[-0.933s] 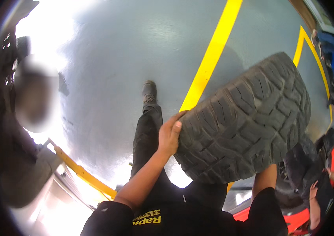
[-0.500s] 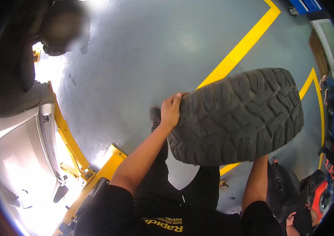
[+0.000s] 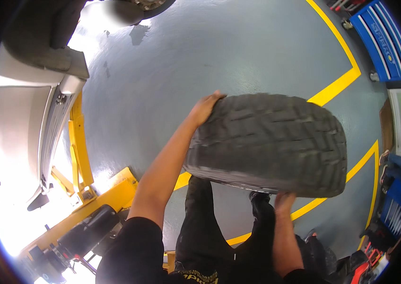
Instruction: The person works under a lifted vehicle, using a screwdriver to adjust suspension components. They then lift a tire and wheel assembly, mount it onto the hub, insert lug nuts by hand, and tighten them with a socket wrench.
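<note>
A large black tire [image 3: 271,142] with chunky tread is held up off the floor in front of me, its tread facing up toward me. My left hand [image 3: 206,108] grips its far left side, the fingers curled over the edge. At the near edge, my right hand [image 3: 284,202] supports the tire from below; its fingertips are hidden under the rubber. The tread is slightly smeared by motion.
On the left stand a silver vehicle [image 3: 18,128] with its door open and a yellow lift arm [image 3: 81,142]. A blue tool chest [image 3: 382,42] is at the far right. Yellow lines [image 3: 335,87] cross the grey floor. A person in dark clothes [image 3: 316,253] is low at right.
My view has turned and I have stepped along with the tire. The tire sits further left in view and is tilted differently. More of my right hand and the blue tool chest shows.
</note>
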The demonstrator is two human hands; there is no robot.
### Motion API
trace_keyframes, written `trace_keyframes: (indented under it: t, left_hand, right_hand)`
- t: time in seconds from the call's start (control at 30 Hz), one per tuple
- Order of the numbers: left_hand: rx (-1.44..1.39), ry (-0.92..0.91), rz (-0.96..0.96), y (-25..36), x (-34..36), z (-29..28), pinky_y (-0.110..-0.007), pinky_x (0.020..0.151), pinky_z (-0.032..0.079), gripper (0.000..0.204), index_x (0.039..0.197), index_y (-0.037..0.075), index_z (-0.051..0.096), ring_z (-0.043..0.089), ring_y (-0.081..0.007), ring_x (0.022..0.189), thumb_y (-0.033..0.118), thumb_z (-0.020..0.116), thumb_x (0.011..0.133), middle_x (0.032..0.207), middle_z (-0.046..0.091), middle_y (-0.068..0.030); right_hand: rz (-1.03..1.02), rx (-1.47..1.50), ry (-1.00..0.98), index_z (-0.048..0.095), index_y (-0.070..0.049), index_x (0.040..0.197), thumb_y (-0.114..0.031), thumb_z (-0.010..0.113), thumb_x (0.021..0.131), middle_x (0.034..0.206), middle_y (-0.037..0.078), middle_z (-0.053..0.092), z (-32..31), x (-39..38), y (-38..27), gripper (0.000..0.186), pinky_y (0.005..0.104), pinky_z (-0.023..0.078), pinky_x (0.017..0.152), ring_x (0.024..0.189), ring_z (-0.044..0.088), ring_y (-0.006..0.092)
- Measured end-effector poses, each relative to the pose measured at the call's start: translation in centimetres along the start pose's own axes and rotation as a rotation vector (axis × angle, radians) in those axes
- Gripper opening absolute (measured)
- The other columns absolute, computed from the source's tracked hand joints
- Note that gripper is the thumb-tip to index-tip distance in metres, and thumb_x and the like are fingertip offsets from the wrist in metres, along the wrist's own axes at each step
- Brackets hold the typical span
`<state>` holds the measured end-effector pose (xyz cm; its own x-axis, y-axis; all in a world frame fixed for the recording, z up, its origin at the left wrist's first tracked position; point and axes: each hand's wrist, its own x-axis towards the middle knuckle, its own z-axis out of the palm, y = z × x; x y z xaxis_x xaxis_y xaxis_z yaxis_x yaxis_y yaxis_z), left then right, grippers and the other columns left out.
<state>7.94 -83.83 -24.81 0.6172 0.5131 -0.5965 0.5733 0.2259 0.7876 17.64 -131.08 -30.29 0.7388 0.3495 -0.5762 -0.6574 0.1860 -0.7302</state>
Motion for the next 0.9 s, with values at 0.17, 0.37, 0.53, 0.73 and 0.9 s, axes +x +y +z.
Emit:
trace_keyframes:
  t: [0.17,0.37,0.53,0.73,0.9]
  left_hand:
    - [0.632,0.003,0.226,8.6,-5.5,2.4,-0.041,0.103,0.043,0.062,0.120,0.009,0.069,0.060,-0.0332,0.118,0.062,0.046,0.099,0.124,0.066,-0.0148]
    - [0.353,0.070,0.097,1.8,-13.6,-9.1,-0.035,0.100,0.043,0.050,0.110,0.007,0.075,0.062,-0.0241,0.109,0.050,0.053,0.098,0.114,0.068,-0.0075]
    - [0.140,0.194,0.107,-9.1,-18.7,-19.6,-0.035,0.102,0.042,0.043,0.109,0.004,0.074,0.062,-0.0239,0.112,0.040,0.056,0.098,0.113,0.070,-0.0091]
    - [-0.034,0.235,0.089,-21.0,-24.5,-29.7,-0.035,0.109,0.037,0.041,0.109,0.000,0.074,0.059,-0.0238,0.120,0.035,0.057,0.097,0.122,0.069,-0.0102]
    - [-0.396,0.398,-0.048,-30.2,-30.4,-34.6,-0.036,0.109,0.040,0.044,0.117,0.001,0.071,0.058,-0.0239,0.121,0.038,0.055,0.098,0.126,0.067,-0.0115]
  right_hand:
    - [-0.356,-1.557,-0.350,0.044,0.003,0.143,-0.016,0.054,0.097,0.147,0.025,0.046,0.5,-8.2,9.0,0.051,0.0495,0.028,0.118,0.138,0.040,0.0414]
    - [0.007,-1.348,-0.789,0.036,-0.003,0.151,-0.026,0.047,0.103,0.159,0.022,0.031,5.6,-20.4,6.3,0.055,0.0471,0.020,0.122,0.149,0.026,0.0389]
    - [0.243,-1.457,-1.011,0.036,-0.004,0.152,-0.027,0.047,0.103,0.159,0.021,0.031,6.6,-18.5,2.8,0.055,0.0467,0.020,0.122,0.149,0.025,0.0380]
    - [0.313,-1.634,-1.132,0.036,-0.005,0.152,-0.028,0.046,0.104,0.160,0.020,0.031,9.7,-23.3,10.4,0.055,0.0462,0.020,0.122,0.149,0.025,0.0370]
    - [0.281,-1.689,-1.206,0.036,-0.006,0.152,-0.028,0.046,0.104,0.160,0.020,0.031,10.5,-28.9,13.9,0.055,0.0458,0.021,0.122,0.150,0.025,0.0361]
